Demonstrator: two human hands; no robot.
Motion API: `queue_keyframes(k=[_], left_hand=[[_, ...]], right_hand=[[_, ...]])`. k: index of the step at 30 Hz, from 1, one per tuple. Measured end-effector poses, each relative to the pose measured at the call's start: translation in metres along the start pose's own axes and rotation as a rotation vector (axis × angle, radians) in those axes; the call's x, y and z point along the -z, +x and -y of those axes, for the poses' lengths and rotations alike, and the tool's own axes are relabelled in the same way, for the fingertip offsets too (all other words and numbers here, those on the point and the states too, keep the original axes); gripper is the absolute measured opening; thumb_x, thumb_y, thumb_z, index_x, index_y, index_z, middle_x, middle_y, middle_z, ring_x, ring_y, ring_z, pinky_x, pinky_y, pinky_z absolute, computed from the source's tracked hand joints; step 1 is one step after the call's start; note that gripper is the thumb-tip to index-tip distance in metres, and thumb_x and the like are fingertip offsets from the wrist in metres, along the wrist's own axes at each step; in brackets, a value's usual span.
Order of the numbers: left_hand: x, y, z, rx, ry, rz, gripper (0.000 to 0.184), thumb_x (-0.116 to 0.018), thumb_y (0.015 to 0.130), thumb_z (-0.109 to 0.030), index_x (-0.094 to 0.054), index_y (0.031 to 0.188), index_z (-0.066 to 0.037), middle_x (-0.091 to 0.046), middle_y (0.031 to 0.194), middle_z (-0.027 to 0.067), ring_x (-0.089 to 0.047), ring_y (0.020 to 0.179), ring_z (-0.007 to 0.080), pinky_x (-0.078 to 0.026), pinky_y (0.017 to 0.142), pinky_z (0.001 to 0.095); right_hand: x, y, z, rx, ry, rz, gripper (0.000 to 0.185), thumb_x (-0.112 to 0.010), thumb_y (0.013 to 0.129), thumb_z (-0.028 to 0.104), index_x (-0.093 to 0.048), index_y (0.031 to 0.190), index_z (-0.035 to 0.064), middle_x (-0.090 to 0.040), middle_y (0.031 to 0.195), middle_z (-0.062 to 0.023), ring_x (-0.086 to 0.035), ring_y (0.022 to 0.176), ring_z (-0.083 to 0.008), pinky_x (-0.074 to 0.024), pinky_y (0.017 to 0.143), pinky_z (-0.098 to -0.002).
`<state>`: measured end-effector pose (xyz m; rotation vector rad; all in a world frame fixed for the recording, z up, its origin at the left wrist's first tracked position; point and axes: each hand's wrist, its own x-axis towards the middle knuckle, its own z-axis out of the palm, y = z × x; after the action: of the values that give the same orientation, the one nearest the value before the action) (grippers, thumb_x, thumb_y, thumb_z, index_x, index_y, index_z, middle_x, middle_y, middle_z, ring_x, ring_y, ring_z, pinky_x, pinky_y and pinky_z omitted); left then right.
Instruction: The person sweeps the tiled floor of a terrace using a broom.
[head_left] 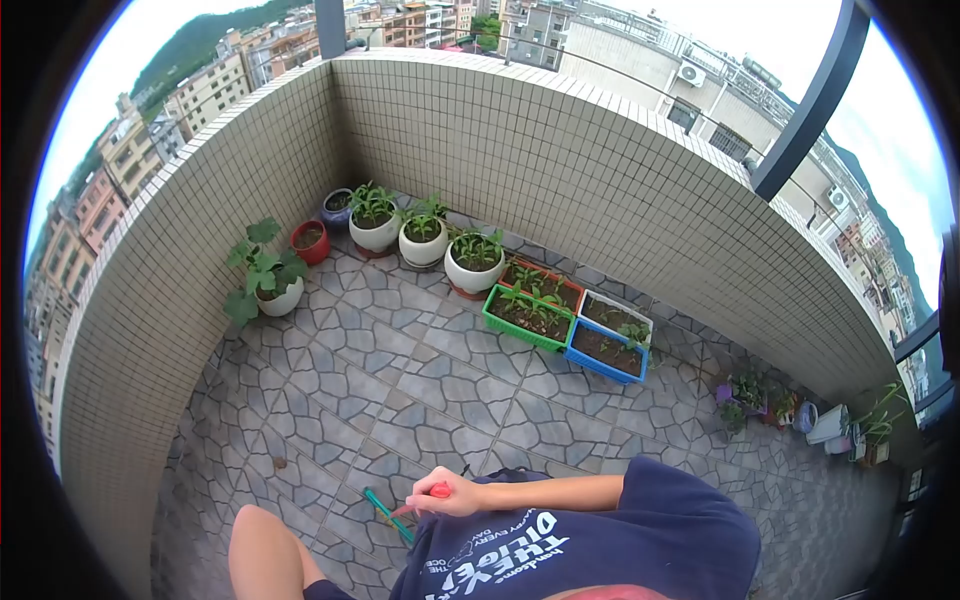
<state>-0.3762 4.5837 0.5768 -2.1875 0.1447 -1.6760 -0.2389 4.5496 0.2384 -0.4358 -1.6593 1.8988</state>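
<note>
My right hand (448,494) is closed around a slim red-handled tool (440,490) whose exact kind I cannot make out. The tool's thin reddish end points left, towards a narrow teal-green stick-like thing (375,501) that slants over the paving. Whether the tool touches this stick, and whether the stick lies on the floor, I cannot tell. A bare bent limb (262,545) shows at the lower left, but my left hand is out of sight. My navy T-shirt (570,545) with white lettering fills the bottom middle.
Grey stone-patterned paving (340,400) spreads around me, bounded by a tiled parapet wall (480,120). White pots (473,278), a red pot (316,250), a green planter (525,332) and a blue planter (606,370) line it. More pots (826,428) stand at the right.
</note>
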Motion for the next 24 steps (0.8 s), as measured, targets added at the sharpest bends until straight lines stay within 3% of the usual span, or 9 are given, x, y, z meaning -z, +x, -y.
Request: queue_keyframes(k=[8,11,16,18,19,20,21,23,24], left_hand=[[-0.009,0.011,-0.008,-0.066,-0.08,-0.091,0.051,-0.052,0.106,-0.037,-0.049,0.152,-0.015,-0.048,0.155,0.0149,-0.034,0.149,0.0315,-0.027,0.117,0.0627],[-0.008,0.037,-0.023,-0.133,-0.085,-0.23,0.052,-0.052,0.106,-0.039,-0.049,0.153,-0.017,-0.046,0.157,0.0139,-0.031,0.151,0.0314,-0.024,0.118,0.0657],[-0.002,0.032,-0.074,-0.351,-0.1,-0.565,0.053,-0.052,0.107,-0.044,-0.049,0.154,-0.021,-0.044,0.16,0.0122,-0.025,0.155,0.0312,-0.02,0.119,0.0708],[-0.009,-0.058,-0.071,0.03,0.278,-0.458,0.045,-0.044,0.107,-0.046,-0.062,0.135,-0.016,-0.051,0.142,0.014,-0.057,0.122,0.024,-0.053,0.094,0.046],[-0.021,-0.09,-0.077,0.34,0.371,-0.381,0.036,-0.052,0.104,-0.045,-0.06,0.125,-0.017,-0.05,0.13,0.0074,-0.056,0.102,0.0212,-0.051,0.085,0.0409],[-0.022,-0.135,-0.09,0.618,0.386,-0.261,0.046,-0.047,0.106,-0.05,-0.059,0.135,-0.016,-0.055,0.132,0.0131,-0.061,0.106,0.0262,-0.053,0.083,0.0426],[-0.025,-0.161,-0.11,0.982,0.416,-0.152,0.04,-0.053,0.106,-0.04,-0.06,0.131,-0.01,-0.059,0.125,0.0123,-0.064,0.101,0.0243,-0.053,0.084,0.0418],[-0.04,-0.217,-0.16,1.698,0.444,-0.127,0.032,-0.055,0.106,-0.024,-0.063,0.124,0.001,-0.064,0.12,0.0152,-0.067,0.101,0.0267,-0.054,0.088,0.0388],[-0.049,-0.248,-0.197,1.903,0.459,-0.2,0.03,-0.054,0.104,-0.019,-0.064,0.124,0.002,-0.065,0.119,0.0161,-0.067,0.1,0.0269,-0.054,0.089,0.0375]], right_hand=[[0.018,-0.006,0.008,-0.086,-0.015,-0.042,0.033,-0.062,0.104,0.023,-0.07,0.081,0.0009,-0.065,0.066,-0.0012,-0.053,0.059,-0.006,-0.0424,0.056,-0.0257],[0.017,-0.006,-0.001,-0.027,0.007,-0.078,0.032,-0.063,0.103,0.022,-0.07,0.08,-0.0006,-0.062,0.062,-0.0002,-0.051,0.057,-0.0054,-0.0402,0.053,-0.0252],[0.03,-0.007,0.002,-0.14,-0.022,-0.082,0.031,-0.063,0.102,0.02,-0.07,0.08,-0.0002,-0.061,0.062,0.0004,-0.052,0.057,-0.0055,-0.0404,0.054,-0.0253],[0.028,-0.007,0.003,-0.132,-0.018,-0.048,0.031,-0.064,0.102,0.021,-0.071,0.08,0.0002,-0.059,0.061,0.0008,-0.051,0.057,-0.0047,-0.0387,0.053,-0.0252],[0.031,-0.006,0.003,-0.146,-0.025,-0.049,0.031,-0.064,0.102,0.021,-0.071,0.08,0.0,-0.06,0.062,0.0006,-0.051,0.058,-0.0048,-0.039,0.053,-0.0251],[0.033,-0.006,0.001,-0.157,-0.028,-0.049,0.031,-0.064,0.102,0.02,-0.071,0.08,-0.0002,-0.06,0.062,0.0004,-0.051,0.058,-0.0049,-0.0394,0.053,-0.0251],[0.031,-0.007,-0.002,-0.171,-0.025,-0.052,0.03,-0.064,0.102,0.019,-0.071,0.08,-0.0004,-0.061,0.062,0.0003,-0.052,0.058,-0.0051,-0.0398,0.054,-0.025],[0.03,-0.011,-0.007,-0.142,-0.015,-0.063,0.028,-0.063,0.101,0.017,-0.071,0.081,-0.0013,-0.066,0.067,-0.0021,-0.056,0.058,-0.0067,-0.0435,0.053,-0.0248],[0.031,-0.009,-0.009,-0.128,-0.011,-0.067,0.027,-0.062,0.1,0.015,-0.072,0.082,-0.0018,-0.068,0.069,-0.0033,-0.058,0.057,-0.0075,-0.0453,0.053,-0.0247]])
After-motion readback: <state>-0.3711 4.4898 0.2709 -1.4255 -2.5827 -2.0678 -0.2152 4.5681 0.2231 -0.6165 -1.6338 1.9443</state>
